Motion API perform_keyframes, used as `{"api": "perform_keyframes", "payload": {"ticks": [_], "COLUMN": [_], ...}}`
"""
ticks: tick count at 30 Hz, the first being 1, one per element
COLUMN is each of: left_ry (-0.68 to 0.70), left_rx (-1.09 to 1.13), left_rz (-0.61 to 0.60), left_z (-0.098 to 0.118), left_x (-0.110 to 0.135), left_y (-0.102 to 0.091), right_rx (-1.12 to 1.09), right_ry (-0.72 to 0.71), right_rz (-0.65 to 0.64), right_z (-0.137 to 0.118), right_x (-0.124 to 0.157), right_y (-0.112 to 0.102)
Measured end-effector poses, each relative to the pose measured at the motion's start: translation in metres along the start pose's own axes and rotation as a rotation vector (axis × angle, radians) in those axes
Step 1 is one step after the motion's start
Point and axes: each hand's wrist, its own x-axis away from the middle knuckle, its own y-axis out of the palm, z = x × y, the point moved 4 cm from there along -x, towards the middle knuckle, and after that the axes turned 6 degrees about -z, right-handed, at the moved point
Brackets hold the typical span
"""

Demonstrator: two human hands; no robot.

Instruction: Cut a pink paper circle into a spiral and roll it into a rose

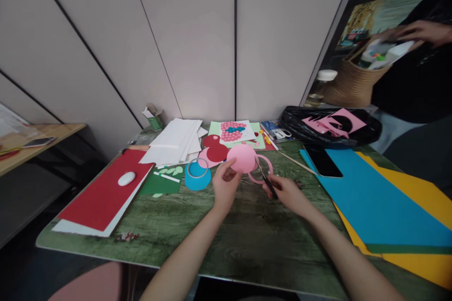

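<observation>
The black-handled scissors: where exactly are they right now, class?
In the head view, the black-handled scissors are just right of centre, held in the person's right hand, blades at the right edge of the pink paper circle.

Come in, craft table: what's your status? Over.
Left fingers holding pink paper disc. Right fingers on black-handled scissors, blades at disc's right edge. Pink paper ring right by the blades, maybe in the way.
</observation>
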Motion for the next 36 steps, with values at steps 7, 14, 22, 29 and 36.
{"api": "perform_keyframes", "payload": {"ticks": [7,14,22,29,36], "left_ry": [0.003,-0.014,0.012,0.056,0.053], "left_rx": [-0.009,-0.004,-0.029,-0.107,-0.097], "left_rz": [-0.071,-0.086,-0.076,-0.082,-0.060], "left_z": [0.0013,0.0007,0.0016,0.0058,0.0055], "left_x": [0.0013,0.0016,0.0018,0.0027,0.0018], "left_y": [0.0044,0.0059,0.0053,0.0034,0.0026], "right_rx": [-0.031,-0.030,0.025,0.112,0.139], "right_ry": [0.010,-0.008,-0.011,0.003,-0.010], "right_rz": [0.016,0.032,0.057,0.076,0.067], "right_z": [0.0015,0.0015,0.0015,-0.0036,-0.0024], "right_x": [-0.0006,-0.0009,-0.0013,0.0003,0.0009], "right_y": [0.0014,0.0006,0.0000,-0.0028,-0.0054]}}
